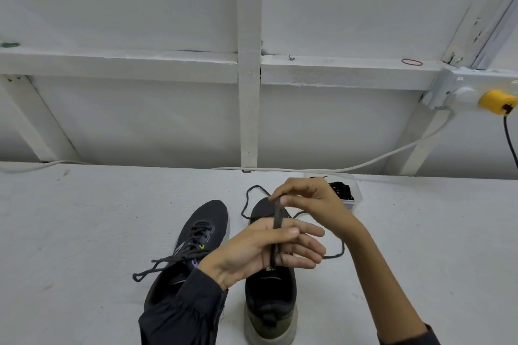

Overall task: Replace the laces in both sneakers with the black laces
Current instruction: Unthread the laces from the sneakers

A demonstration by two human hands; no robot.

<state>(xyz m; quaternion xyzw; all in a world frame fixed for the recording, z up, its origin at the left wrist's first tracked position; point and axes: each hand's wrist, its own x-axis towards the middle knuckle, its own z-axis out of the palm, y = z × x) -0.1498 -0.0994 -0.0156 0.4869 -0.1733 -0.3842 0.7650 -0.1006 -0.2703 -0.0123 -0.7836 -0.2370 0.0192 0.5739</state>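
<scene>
White worktop (84, 232): over the sneaker (270, 291) at 6 o'clock, the right hand (311, 199) pinches a black lace (277, 216), the left hand (263, 252) pinching it lower. Loose slack toward 3 o'clock could knot.

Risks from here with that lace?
1. The black lace, pinched between the right hand and left hand, trails in loose loops around the toe of the sneaker under the hands; a pull could snag it.
2. The laced sneaker has loose lace ends by the left sleeve, which may drag them.
</scene>
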